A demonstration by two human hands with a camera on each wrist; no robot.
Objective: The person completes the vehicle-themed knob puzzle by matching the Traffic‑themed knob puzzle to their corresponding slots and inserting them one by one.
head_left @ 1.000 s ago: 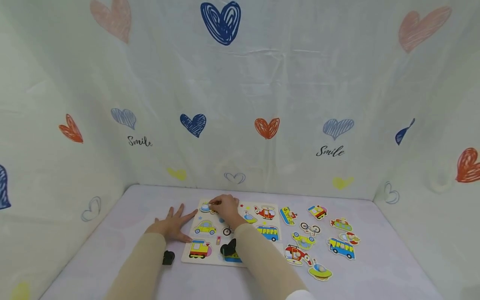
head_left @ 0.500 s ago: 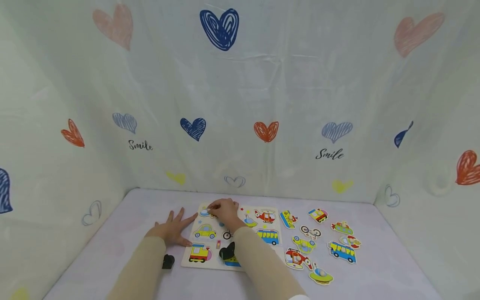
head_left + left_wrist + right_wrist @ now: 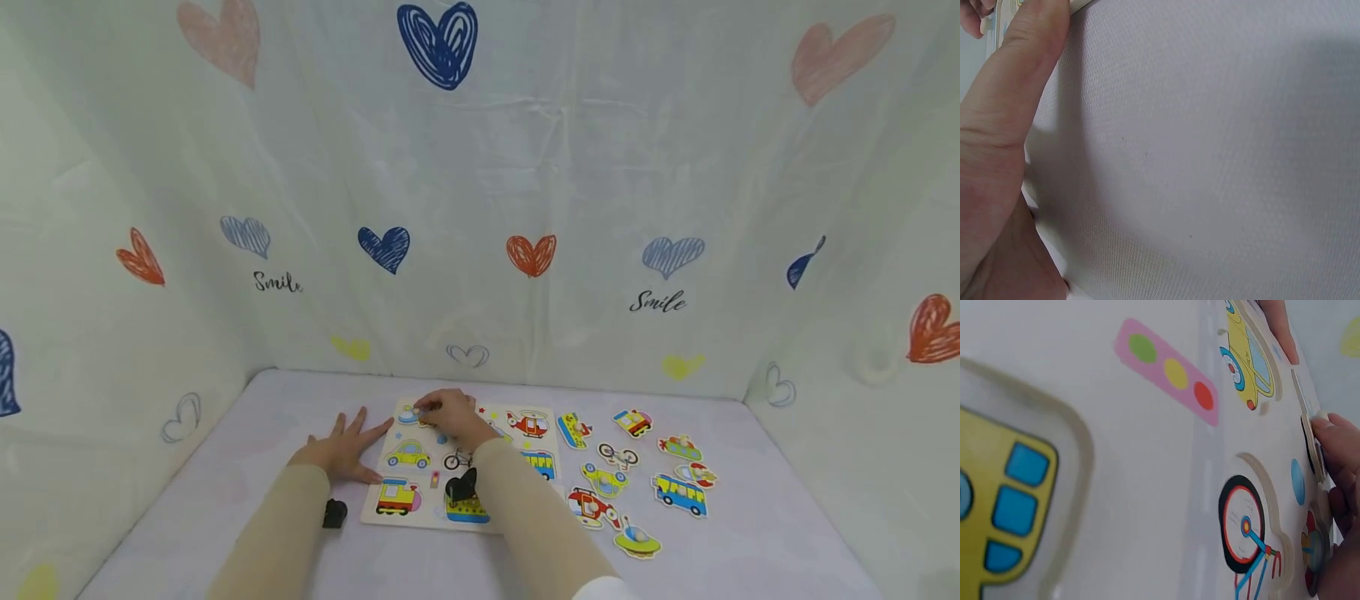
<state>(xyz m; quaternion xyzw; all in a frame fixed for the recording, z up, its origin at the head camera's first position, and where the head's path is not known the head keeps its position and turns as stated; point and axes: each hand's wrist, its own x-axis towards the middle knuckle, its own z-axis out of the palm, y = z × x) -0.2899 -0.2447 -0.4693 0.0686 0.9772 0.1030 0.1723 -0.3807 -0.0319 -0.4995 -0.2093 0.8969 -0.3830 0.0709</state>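
A white wooden puzzle board (image 3: pixel 432 510) with vehicle pictures in shallow recesses lies on the table. At its far left my right hand (image 3: pixel 453 417) pinches a thin wooden puzzle piece (image 3: pixel 1311 447) by its small knob, close over the board. Its picture is mostly hidden by the fingers and the steep angle. My left hand (image 3: pixel 337 450) lies with fingers spread on the table at the board's left side, thumb and index fingertip right at the edge. In the right wrist view, the car picture (image 3: pixel 1250 356) and bicycle picture (image 3: pixel 1244 525) are near the right hand.
Several loose knobbed pieces lie right of the board, among them a ship (image 3: pixel 574 431), a train (image 3: pixel 633 422), a bicycle (image 3: pixel 618 455), a bus (image 3: pixel 679 495), a helicopter (image 3: pixel 591 506) and a flying saucer (image 3: pixel 637 542). A heart-printed curtain (image 3: pixel 480 167) hangs behind the table.
My right hand stays at the board's far left with the puzzle piece, its forearm shifted slightly rightward. The left hand keeps its place at the board's side.
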